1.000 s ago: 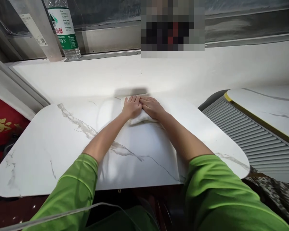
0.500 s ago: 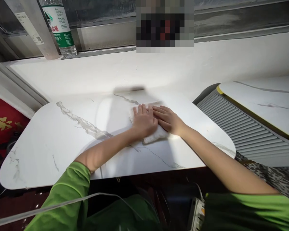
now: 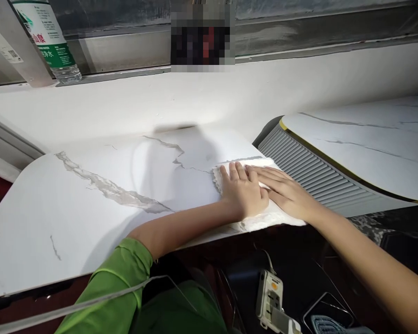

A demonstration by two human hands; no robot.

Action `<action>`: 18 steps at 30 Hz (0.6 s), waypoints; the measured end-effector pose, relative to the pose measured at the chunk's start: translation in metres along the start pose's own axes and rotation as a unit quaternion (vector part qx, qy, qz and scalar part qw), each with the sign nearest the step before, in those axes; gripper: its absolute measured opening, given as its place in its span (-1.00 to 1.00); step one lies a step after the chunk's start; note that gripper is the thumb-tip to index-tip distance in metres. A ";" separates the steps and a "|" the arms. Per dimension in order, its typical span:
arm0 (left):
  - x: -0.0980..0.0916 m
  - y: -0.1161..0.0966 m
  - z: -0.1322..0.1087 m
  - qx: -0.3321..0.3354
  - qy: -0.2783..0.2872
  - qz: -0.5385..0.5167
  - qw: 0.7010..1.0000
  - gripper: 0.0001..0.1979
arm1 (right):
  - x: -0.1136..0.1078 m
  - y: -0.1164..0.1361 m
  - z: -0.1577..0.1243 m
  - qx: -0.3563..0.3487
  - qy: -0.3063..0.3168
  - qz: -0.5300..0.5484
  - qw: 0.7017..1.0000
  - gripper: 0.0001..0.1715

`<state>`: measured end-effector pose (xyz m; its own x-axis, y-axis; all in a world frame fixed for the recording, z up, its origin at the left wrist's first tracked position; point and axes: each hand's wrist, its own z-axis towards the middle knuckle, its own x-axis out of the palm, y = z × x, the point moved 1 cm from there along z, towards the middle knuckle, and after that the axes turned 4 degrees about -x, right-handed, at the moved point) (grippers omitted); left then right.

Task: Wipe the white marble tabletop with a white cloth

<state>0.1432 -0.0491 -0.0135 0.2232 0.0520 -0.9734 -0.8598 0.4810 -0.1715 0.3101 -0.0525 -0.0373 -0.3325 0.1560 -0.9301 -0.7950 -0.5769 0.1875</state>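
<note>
A white cloth (image 3: pixel 278 216) lies spread at the right end of a white marble-patterned table (image 3: pixel 73 232), reaching its near edge. My left hand (image 3: pixel 243 192) presses on the cloth with fingers stretched out and flat. Just to the right, my right hand (image 3: pixel 288 191) also lies flat on it, its fingertips close to the left hand's. Neither hand's fingers wrap round the cloth. Part of the cloth is hidden under both palms.
A labelled water bottle (image 3: pixel 57 46) stands on the window ledge at upper left. At right is another marble-patterned top (image 3: pixel 362 139) over a grey ribbed side (image 3: pixel 306 171). Below the table edge are a power strip (image 3: pixel 270 297) and a phone (image 3: pixel 329 308).
Both hands and the cloth have moved right from the middle of the table to its right end. The view has also shifted right, showing the power strip and phone more fully.
</note>
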 end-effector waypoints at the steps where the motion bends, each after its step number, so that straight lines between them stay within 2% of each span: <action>1: 0.000 0.004 0.008 -0.004 0.000 -0.002 1.000 -0.39 | 0.000 -0.004 0.009 0.000 0.006 0.001 1.000 -0.42; 6: 0.001 0.035 0.061 -0.034 0.007 -0.005 0.999 -0.43 | 0.007 -0.030 0.070 0.014 0.003 0.007 1.000 -0.42; 10: 0.000 0.073 0.113 -0.047 0.047 -0.013 0.998 -0.43 | 0.021 -0.055 0.131 0.025 0.005 0.007 1.000 -0.43; 13: -0.001 0.102 0.145 -0.066 0.066 -0.028 0.995 -0.41 | 0.035 -0.073 0.175 0.018 -0.020 0.017 0.999 -0.44; 16: -0.001 0.122 0.167 -0.081 0.048 -0.038 0.995 -0.41 | 0.046 -0.086 0.205 0.006 -0.044 0.030 0.999 -0.45; 18: 0.000 0.129 0.174 -0.083 0.037 -0.041 0.995 -0.42 | 0.050 -0.091 0.215 0.001 -0.052 0.032 0.998 -0.45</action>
<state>0.1119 0.1648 -0.0088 0.2670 -0.0492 -0.9624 -0.9052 0.3300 -0.2680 0.2565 0.1800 -0.0332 -0.4341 0.2019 -0.8779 -0.7716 -0.5864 0.2466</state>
